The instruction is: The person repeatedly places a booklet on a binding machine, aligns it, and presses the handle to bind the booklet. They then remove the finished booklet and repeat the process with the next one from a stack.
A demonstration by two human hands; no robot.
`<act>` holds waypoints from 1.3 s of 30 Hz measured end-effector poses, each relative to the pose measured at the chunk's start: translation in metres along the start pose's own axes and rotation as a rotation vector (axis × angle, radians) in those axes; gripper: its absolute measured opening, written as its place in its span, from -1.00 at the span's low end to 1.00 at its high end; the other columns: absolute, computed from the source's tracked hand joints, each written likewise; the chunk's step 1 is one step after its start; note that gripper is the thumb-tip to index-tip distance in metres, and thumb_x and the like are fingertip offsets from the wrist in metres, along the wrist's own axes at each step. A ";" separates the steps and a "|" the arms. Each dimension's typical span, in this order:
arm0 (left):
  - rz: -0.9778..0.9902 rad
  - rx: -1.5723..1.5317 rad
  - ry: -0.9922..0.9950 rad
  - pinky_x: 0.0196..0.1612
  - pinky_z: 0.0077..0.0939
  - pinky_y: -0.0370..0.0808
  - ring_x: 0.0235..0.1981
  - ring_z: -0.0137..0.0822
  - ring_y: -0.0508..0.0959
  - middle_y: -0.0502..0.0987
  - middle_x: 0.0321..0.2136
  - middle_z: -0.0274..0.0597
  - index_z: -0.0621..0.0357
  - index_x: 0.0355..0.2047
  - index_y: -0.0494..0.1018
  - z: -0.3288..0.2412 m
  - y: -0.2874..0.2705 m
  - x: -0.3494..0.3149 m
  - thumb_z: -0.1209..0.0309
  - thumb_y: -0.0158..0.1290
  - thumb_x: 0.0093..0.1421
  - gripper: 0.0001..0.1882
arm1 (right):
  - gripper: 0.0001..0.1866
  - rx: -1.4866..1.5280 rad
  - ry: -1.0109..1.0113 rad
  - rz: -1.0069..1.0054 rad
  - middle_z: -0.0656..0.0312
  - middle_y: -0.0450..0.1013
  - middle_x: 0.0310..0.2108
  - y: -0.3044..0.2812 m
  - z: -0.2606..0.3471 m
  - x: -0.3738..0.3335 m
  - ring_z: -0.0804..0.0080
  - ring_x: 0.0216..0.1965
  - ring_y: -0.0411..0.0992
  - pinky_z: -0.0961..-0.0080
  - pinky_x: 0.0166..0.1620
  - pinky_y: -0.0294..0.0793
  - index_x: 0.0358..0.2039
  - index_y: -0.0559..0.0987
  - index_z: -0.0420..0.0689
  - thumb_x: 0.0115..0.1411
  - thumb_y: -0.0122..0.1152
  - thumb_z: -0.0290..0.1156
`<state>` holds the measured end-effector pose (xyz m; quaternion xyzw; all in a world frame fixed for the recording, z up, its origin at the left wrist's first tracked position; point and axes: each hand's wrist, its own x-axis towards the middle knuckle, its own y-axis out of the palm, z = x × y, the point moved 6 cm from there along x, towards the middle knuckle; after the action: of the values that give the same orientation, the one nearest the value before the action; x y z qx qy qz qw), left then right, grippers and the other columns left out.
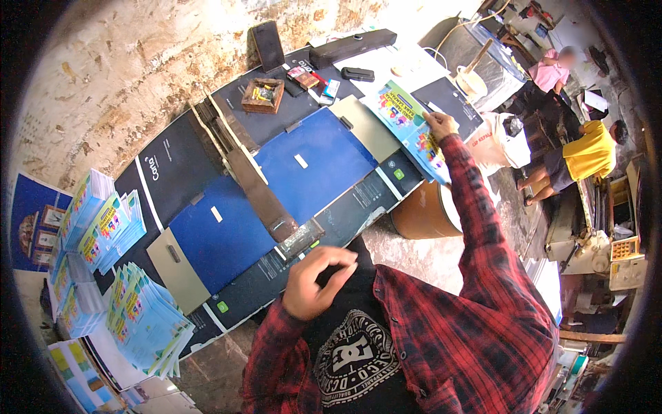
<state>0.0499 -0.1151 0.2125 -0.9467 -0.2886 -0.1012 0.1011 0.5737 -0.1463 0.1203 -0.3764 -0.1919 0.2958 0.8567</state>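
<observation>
At the right end of the table my right hand [442, 126] is closed on the near edge of a colourful light-blue printed booklet [402, 116], thumb and fingertips at the paper; sheets below it are partly hidden. My left hand [314, 283] is raised in front of my body near the table's front edge. Its fingers are curved, with a gap between thumb and forefinger, and nothing shows in it. Between the hands lie blue panels [314, 165] with grey end strips, crossed by a long brown wooden bar [256, 194] with a metal plate [301, 238] at its near end.
Stacks of similar booklets [148, 317] stand at the left. A small wooden box [263, 94], a black case [358, 74] and a long dark case [353, 46] lie toward the wall. A brown drum [427, 210] stands beside the table. Two people [586, 153] are farther right.
</observation>
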 end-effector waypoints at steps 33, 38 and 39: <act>-0.836 -0.703 -0.520 0.00 -0.31 0.53 -0.09 -0.25 0.57 0.52 -0.02 -0.09 0.43 0.07 0.40 0.180 -0.076 -0.041 0.44 0.07 0.31 -0.62 | -0.55 -0.296 -0.801 0.389 0.20 0.50 0.01 0.183 0.291 -0.136 0.27 0.08 0.39 0.11 0.13 0.24 -0.11 0.62 -0.02 0.10 0.30 0.02; -0.838 -0.917 -0.340 0.00 -0.35 0.53 -0.09 -0.24 0.57 0.52 -0.02 -0.13 0.40 0.08 0.40 0.167 -0.095 -0.014 0.46 0.04 0.31 -0.63 | -0.40 -0.282 -0.785 0.164 0.08 0.37 0.16 0.179 0.254 -0.178 0.13 0.23 0.27 0.00 0.28 0.10 0.06 0.53 -0.05 0.21 0.10 0.14; -0.789 -0.947 -0.314 0.01 -0.37 0.52 -0.08 -0.23 0.57 0.53 -0.04 -0.12 0.40 0.06 0.41 0.165 -0.101 -0.008 0.45 0.04 0.31 -0.64 | -0.39 -0.278 -0.760 0.132 0.07 0.35 0.18 0.187 0.246 -0.179 0.11 0.25 0.25 -0.02 0.30 0.07 0.09 0.51 -0.05 0.23 0.06 0.15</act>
<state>0.0079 0.0038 0.0656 -0.7148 -0.5510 -0.1073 -0.4170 0.2356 -0.0308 0.1180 -0.3640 -0.5085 0.4393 0.6449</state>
